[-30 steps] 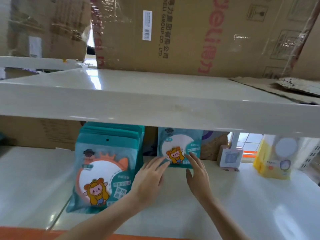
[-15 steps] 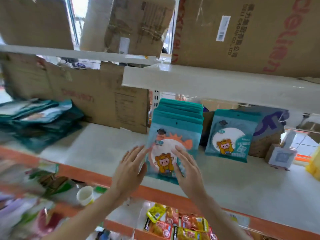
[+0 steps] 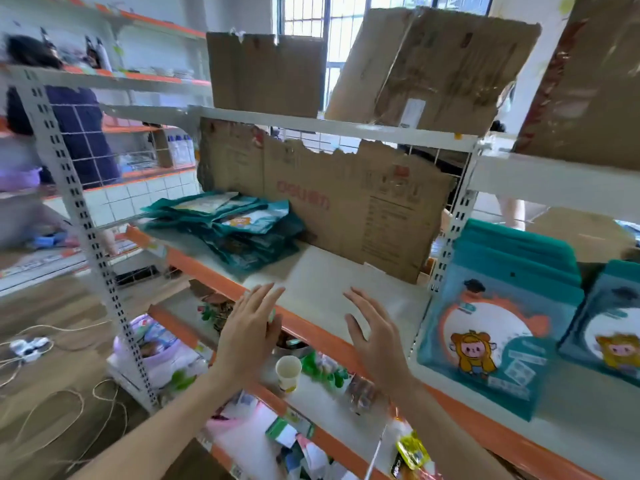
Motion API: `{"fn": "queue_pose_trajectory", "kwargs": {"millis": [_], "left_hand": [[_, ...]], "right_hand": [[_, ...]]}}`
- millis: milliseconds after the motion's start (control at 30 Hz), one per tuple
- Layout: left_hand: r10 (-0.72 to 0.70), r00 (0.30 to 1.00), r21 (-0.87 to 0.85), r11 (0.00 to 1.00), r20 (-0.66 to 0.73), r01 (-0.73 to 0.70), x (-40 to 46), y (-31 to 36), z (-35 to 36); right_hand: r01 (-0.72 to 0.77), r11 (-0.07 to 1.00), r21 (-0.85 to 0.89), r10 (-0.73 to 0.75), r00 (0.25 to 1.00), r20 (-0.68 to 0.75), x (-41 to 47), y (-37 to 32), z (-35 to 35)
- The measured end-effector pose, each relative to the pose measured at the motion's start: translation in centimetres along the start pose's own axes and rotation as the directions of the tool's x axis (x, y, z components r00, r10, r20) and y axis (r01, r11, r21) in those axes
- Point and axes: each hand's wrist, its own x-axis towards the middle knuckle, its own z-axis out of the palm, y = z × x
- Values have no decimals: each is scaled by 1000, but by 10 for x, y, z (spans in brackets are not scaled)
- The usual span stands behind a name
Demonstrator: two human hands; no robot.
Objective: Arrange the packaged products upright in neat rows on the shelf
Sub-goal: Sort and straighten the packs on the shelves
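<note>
A loose pile of teal packets (image 3: 239, 230) lies flat on the left bay of the white shelf (image 3: 332, 292). On the right bay, a row of teal packets (image 3: 495, 327) with a cartoon bear stands upright, and a second upright packet (image 3: 609, 327) stands beside it at the frame's edge. My left hand (image 3: 251, 330) and my right hand (image 3: 375, 337) hover palms-forward in front of the shelf's orange edge, between the pile and the standing row. Both hands have fingers spread and hold nothing.
Torn cardboard (image 3: 346, 199) backs the left bay, with cardboard boxes (image 3: 429, 67) on the shelf above. A perforated upright post (image 3: 446, 237) divides the bays. The lower shelf holds a paper cup (image 3: 288, 372) and mixed snack packs. A person (image 3: 69, 126) stands at far left; cords lie on the floor.
The view has swung left from the right bay to the left bay. My hands left the front standing packet and moved left, now empty in front of the shelf edge.
</note>
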Motion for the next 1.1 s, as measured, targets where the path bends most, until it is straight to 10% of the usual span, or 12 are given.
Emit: {"fn": "queue_pose_trajectory", "kwargs": {"millis": [333,800,1100], "left_hand": [[-158,987,75,984,-16,159,2,-91,-31],[-47,994,105,994,97,37,135,-212,12],[66,975,157,982,211,-101,232,-262,57]], "right_hand": [[40,976,212,-63,993,102,63,-39,101],[-531,728,434,444,847,292,227,24,217],[-663,579,475,485,748,452,294,71,274]]}}
